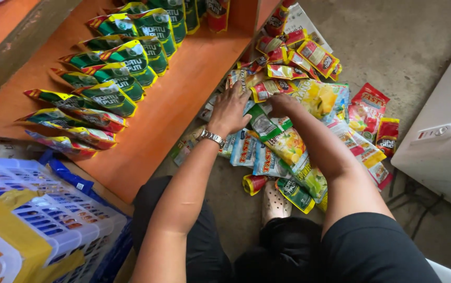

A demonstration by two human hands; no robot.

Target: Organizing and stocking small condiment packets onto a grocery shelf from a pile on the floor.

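A heap of small snack packets [309,105], red, yellow, green and blue, lies on the concrete floor. My left hand [229,107], with a metal watch on its wrist, rests fingers spread on the packets at the heap's left side. My right hand [282,103] reaches into the middle of the heap; its fingers are tucked among the packets and partly hidden. A green and white packet [263,123] lies between the two hands. Whether either hand grips a packet does not show.
A low orange shelf [183,89] on the left carries rows of green and yellow packets [118,68]. A white and blue plastic crate [47,215] sits at bottom left. A white appliance [445,141] stands on the right. My foot in a pale clog [275,202] is under the heap.
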